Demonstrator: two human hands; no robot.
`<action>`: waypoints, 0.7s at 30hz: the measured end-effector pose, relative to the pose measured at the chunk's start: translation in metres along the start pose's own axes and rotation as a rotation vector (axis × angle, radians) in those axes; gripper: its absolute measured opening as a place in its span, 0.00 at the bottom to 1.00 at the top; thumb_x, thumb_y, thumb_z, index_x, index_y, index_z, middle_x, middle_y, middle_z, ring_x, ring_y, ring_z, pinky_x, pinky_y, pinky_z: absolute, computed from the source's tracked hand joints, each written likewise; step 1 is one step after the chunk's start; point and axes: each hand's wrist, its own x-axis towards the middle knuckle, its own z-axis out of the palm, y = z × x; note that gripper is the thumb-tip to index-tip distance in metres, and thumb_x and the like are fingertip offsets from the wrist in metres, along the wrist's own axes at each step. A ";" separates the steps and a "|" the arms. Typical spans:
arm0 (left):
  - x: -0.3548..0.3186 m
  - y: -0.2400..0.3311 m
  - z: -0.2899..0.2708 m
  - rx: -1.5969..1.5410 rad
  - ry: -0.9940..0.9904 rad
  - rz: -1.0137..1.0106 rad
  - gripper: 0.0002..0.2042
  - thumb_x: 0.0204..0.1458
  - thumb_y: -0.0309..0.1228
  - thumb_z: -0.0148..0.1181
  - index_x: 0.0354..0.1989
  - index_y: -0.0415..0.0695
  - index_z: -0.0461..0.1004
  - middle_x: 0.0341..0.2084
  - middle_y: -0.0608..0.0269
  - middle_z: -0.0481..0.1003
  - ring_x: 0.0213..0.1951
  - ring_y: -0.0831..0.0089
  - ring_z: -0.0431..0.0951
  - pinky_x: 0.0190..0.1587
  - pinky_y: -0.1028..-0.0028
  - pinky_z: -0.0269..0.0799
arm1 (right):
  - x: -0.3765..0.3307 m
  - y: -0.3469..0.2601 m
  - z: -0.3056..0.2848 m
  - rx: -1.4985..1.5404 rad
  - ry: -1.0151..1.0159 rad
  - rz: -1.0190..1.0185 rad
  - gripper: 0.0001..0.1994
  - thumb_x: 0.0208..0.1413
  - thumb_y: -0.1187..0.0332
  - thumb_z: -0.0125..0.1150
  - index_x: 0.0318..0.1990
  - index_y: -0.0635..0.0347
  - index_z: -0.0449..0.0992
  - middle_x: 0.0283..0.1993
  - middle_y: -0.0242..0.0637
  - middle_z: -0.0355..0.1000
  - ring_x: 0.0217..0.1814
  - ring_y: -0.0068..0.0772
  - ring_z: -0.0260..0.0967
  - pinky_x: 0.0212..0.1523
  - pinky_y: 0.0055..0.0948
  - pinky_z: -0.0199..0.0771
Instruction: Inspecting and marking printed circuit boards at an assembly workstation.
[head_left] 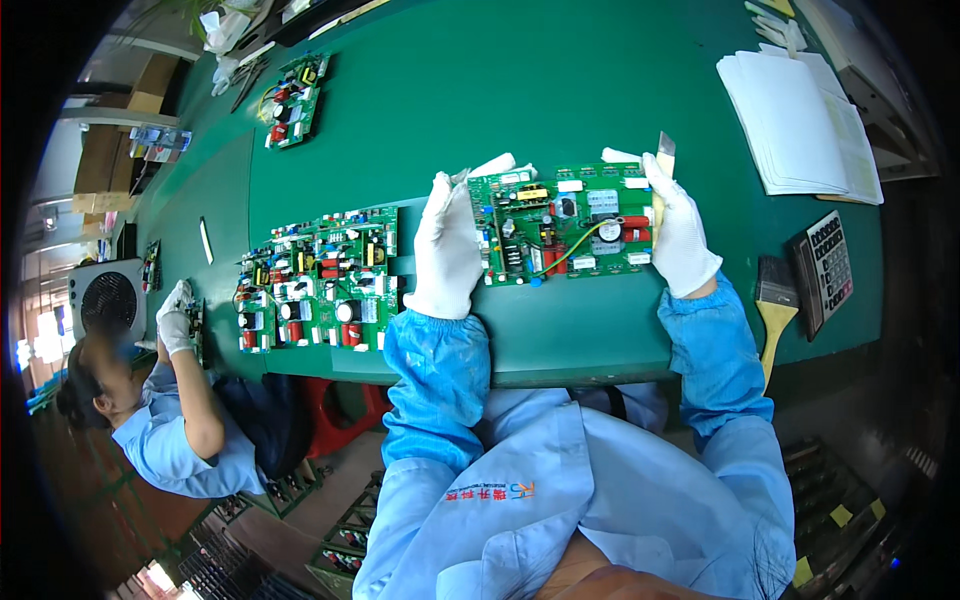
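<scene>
A green circuit board [598,205] is held up over the table between my two white-gloved hands. It carries red and black parts, white connectors and a yellow-green wire. My left hand [445,250] grips its left edge and my right hand [686,235] its right edge. A slim tool [666,145] with a grey tip and a yellowish body also sits in my right hand, along the board's edge; its kind is not clear. Left of my left hand, several similar circuit boards [318,280] lie close together on the green table [560,90].
Another board [294,102] lies at the far left. To the right are papers [790,125], a calculator [826,262] and a flat brush [775,310] with a yellow handle. A gloved co-worker [180,400] sits at the left beside a fan [107,298]. White gloves [778,30] lie far right.
</scene>
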 end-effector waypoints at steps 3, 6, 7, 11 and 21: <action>0.000 0.000 -0.004 0.213 0.005 0.088 0.38 0.63 0.54 0.46 0.71 0.37 0.50 0.67 0.41 0.59 0.67 0.54 0.61 0.69 0.58 0.53 | 0.003 0.000 -0.008 -0.122 0.017 -0.055 0.25 0.68 0.53 0.47 0.58 0.67 0.72 0.51 0.40 0.75 0.50 0.26 0.75 0.52 0.24 0.74; 0.002 -0.007 -0.010 0.489 0.036 0.335 0.38 0.63 0.53 0.45 0.73 0.39 0.45 0.71 0.45 0.52 0.70 0.56 0.54 0.71 0.58 0.47 | 0.009 -0.002 -0.020 -0.409 0.131 -0.107 0.22 0.68 0.54 0.48 0.55 0.62 0.75 0.49 0.40 0.76 0.48 0.23 0.75 0.48 0.24 0.74; 0.001 -0.006 -0.011 0.573 0.044 0.386 0.38 0.64 0.54 0.43 0.74 0.39 0.43 0.71 0.45 0.49 0.71 0.55 0.52 0.72 0.58 0.45 | 0.011 -0.007 -0.023 -0.581 0.167 -0.124 0.21 0.67 0.54 0.49 0.54 0.61 0.76 0.47 0.40 0.76 0.45 0.22 0.75 0.46 0.24 0.74; 0.001 -0.005 -0.002 0.811 0.127 0.497 0.43 0.56 0.39 0.56 0.75 0.46 0.37 0.74 0.48 0.43 0.74 0.56 0.44 0.74 0.57 0.37 | 0.002 -0.019 -0.013 -0.812 0.444 -0.324 0.18 0.66 0.56 0.52 0.51 0.60 0.78 0.32 0.34 0.73 0.26 0.17 0.64 0.26 0.21 0.64; 0.000 -0.019 0.006 1.189 -0.059 0.952 0.78 0.18 0.63 0.78 0.73 0.32 0.31 0.73 0.40 0.36 0.75 0.51 0.36 0.73 0.57 0.36 | -0.070 -0.005 0.054 -0.690 -0.025 -0.226 0.18 0.63 0.62 0.58 0.55 0.65 0.75 0.39 0.35 0.76 0.20 0.13 0.60 0.23 0.15 0.62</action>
